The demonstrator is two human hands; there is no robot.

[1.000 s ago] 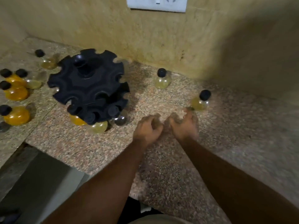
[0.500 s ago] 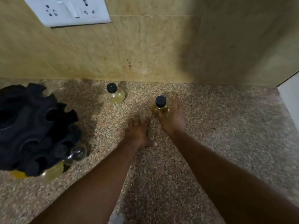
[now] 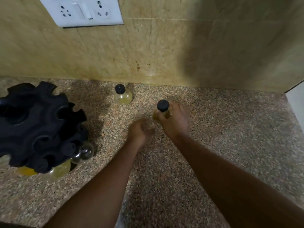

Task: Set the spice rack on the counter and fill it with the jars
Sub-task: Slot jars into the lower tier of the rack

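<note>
A black round spice rack [image 3: 37,125] stands on the speckled granite counter [image 3: 230,129] at the left, with three jars [image 3: 83,153] hanging in its lower front slots. My right hand [image 3: 175,120] is shut around a small yellow jar with a black cap [image 3: 162,106] near the counter's middle. My left hand [image 3: 142,131] rests just left of it, fingers loosely curled and holding nothing. Another pale yellow jar with a black cap [image 3: 122,94] stands alone by the wall, behind my left hand.
A tan tiled wall [image 3: 164,51] rises behind the counter, with a white socket plate [image 3: 82,11] at the upper left. A white surface [image 3: 296,99] borders the counter at the right edge.
The view swung right and closer. My right hand went from beside the jar to gripping it. My left hand flattened on the counter, then curled again.
</note>
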